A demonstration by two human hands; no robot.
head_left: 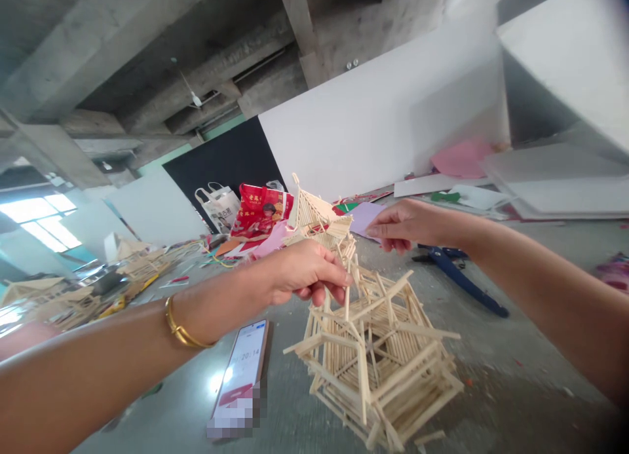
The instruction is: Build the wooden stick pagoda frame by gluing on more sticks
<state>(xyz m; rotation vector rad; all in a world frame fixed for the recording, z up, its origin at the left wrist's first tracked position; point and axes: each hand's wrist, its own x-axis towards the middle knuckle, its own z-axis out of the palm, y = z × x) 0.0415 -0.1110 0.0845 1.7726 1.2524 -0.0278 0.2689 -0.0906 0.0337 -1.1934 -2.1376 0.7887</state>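
Observation:
A model tower of pale wooden sticks (378, 356) lies tilted on the grey floor, its pointed roof section (317, 218) raised toward the back. My left hand (302, 274), with a gold bangle (179, 326) on the wrist, pinches a single stick (348, 290) at the tower's upper tier. My right hand (407, 225) reaches in from the right, fingers pinched together close to the roof section; whether it holds a stick is hidden.
A phone (243, 372) lies screen-up on the floor near my left forearm. Blue-handled cutters (462, 277) lie behind the tower. Red bags (260, 211), coloured paper, white boards (555, 192) and other stick models (142, 264) sit further back.

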